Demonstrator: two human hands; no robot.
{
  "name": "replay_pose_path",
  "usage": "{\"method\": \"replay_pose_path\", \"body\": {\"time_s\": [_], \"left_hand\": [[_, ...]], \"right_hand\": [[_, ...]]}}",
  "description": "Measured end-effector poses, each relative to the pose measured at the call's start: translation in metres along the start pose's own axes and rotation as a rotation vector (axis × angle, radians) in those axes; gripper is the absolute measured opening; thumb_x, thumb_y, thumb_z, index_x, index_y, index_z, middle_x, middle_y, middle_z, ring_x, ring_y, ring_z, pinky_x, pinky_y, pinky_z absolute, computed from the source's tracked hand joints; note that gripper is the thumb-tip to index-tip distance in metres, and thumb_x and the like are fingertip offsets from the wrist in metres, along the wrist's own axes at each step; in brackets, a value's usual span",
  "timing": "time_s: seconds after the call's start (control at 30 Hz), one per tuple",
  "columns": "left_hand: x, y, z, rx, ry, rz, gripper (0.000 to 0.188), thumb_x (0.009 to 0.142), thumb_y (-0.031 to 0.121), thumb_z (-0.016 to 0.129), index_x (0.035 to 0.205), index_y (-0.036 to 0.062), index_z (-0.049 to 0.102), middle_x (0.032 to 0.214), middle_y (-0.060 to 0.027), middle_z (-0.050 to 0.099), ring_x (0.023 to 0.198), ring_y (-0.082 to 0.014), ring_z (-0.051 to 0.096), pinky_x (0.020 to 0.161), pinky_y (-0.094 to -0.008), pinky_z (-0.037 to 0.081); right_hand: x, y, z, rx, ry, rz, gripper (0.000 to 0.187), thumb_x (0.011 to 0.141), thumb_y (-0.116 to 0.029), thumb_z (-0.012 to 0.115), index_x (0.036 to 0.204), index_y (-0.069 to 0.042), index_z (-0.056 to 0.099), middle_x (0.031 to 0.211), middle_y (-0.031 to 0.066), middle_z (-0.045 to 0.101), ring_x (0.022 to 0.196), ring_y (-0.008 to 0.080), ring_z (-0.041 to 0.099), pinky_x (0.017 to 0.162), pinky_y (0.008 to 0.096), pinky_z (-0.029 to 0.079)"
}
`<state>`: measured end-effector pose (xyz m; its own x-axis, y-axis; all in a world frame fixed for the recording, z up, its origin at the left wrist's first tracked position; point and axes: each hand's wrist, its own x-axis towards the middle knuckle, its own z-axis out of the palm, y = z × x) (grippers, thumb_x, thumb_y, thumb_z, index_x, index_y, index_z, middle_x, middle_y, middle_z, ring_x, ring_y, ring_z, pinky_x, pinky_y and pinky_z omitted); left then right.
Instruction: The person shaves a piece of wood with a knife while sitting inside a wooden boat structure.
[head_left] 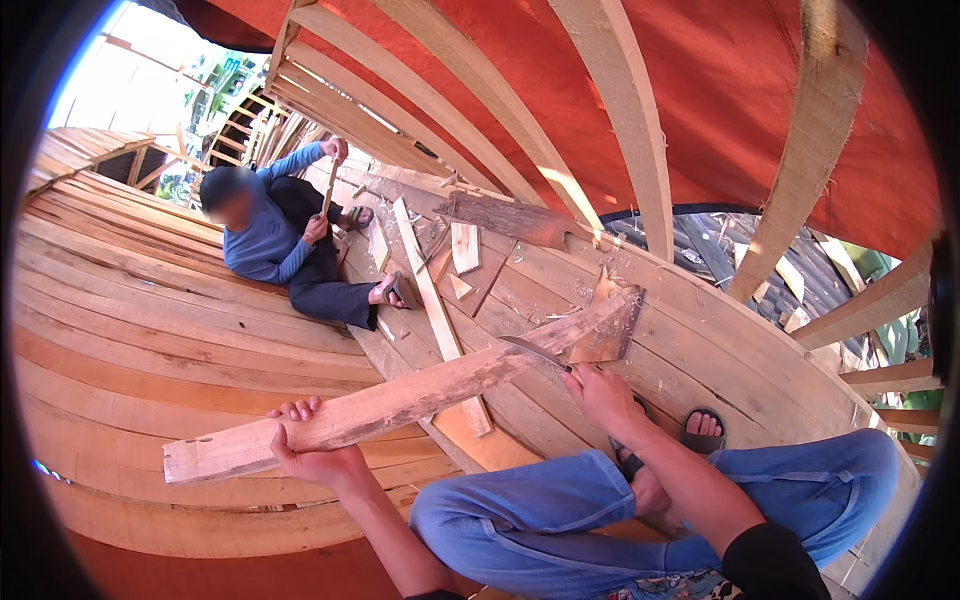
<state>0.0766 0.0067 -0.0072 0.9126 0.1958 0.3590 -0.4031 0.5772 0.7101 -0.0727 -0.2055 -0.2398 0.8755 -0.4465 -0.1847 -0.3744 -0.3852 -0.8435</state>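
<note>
left hand [318, 452] at lower centre clenched round near end of long plank [400, 400], which runs diagonally up toward frame centre; right hand [600, 392] grasping curved blade [535, 351], edge resting on plank; beyond, upper left, seated person [285, 235] in blue holds stick [329, 188] inside planked boat hull [130, 300]

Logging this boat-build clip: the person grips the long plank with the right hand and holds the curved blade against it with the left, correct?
Not quite: the hands are swapped. In the head view the left hand grips the long plank, and the right hand holds the curved blade against it.
</note>
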Motion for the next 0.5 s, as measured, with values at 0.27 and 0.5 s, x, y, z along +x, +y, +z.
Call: {"method": "replay_pose_path", "body": {"time_s": [0.27,0.5], "left_hand": [[0.000,0.001,0.004,-0.018,-0.091,0.021,0.018,0.083,0.019,0.049,0.099,0.0099,0.047,0.078,-0.0037,0.042,0.072,-0.0145,0.043,0.071,-0.0314,0.040],[-0.002,0.002,0.005,-0.031,-0.067,0.014,0.020,0.083,0.019,0.049,0.101,0.0100,0.045,0.078,-0.0040,0.042,0.073,-0.0149,0.043,0.072,-0.0316,0.040]], "right_hand": [[-0.015,-0.035,0.012,0.079,0.054,-0.082,0.040,0.097,-0.037,0.044,0.094,0.002,0.054,0.072,0.0278,0.063,0.071,0.0466,0.062,0.063,0.0548,0.048],[-0.027,-0.046,0.021,0.078,-0.043,-0.136,0.037,0.097,-0.035,0.043,0.097,0.002,0.047,0.074,0.0290,0.062,0.072,0.0476,0.061,0.063,0.0547,0.048]]}}
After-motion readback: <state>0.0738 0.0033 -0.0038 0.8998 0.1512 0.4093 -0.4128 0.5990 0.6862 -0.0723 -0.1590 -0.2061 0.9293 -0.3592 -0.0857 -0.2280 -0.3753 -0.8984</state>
